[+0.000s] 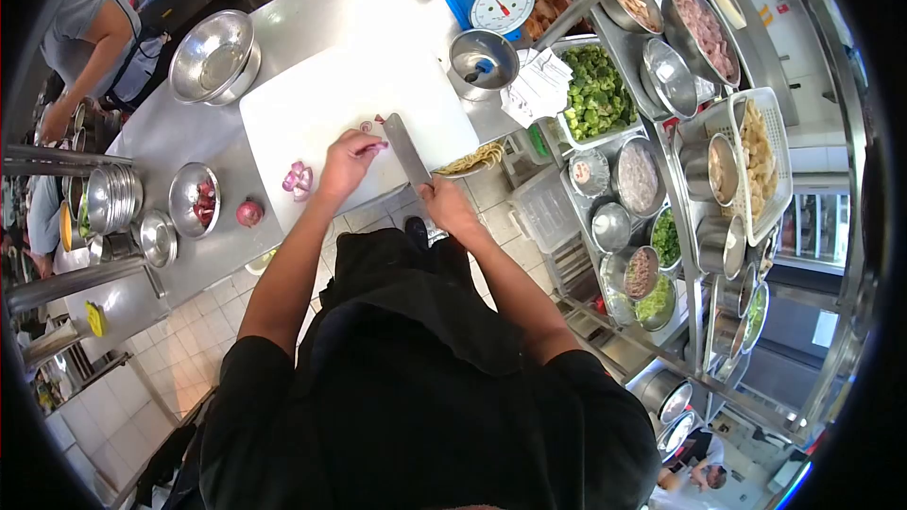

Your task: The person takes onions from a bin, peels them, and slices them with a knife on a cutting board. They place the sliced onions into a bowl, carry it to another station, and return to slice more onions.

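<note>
The wearer's top (425,425) is black (short sleeves (250,378), both forearms (295,274) bare).

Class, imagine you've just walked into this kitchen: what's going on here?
A person is at a white cutting board with red onion. The right hand holds a broad-bladed knife by its handle, the blade over the board. The left hand has a purplish onion piece at its fingertips; how firmly it is held is unclear. More cut pieces lie on the board, left of that hand. Beyond the board's left edge sits a whole red onion.
</note>
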Demonstrator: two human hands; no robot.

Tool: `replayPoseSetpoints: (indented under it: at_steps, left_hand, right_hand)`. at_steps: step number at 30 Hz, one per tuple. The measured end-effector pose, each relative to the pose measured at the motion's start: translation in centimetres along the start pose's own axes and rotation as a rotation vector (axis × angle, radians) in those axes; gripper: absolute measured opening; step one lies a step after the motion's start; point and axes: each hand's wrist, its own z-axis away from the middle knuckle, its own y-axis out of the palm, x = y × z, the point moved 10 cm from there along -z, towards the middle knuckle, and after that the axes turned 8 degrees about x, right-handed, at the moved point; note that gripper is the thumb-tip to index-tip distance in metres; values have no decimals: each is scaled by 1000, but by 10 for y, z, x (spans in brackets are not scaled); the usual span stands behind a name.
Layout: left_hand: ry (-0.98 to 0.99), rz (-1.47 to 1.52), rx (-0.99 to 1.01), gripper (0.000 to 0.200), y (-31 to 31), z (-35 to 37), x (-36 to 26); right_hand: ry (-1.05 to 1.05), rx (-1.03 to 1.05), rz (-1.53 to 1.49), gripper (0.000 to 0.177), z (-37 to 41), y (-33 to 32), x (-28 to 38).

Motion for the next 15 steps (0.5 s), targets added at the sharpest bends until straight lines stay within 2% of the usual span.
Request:
replayPoseSetpoints:
  at_steps: [2,5,11,15]
  left_hand:
    - [287,-408,-69,24,10,17,-42]
    - [310,-564,61,23,28,31,-45]
    - [260,-440,-93,20,14,46,-43]
    - [242,-416,-11,21,21,40,-42]
  right_hand:
    - [-10,1,3,30,3,-2,-2]
    - [-1,28,105,30,13,3,-9]
    - [10,0,183,30,30,10,-12]
    - [-18,-8,216,27,37,1,1]
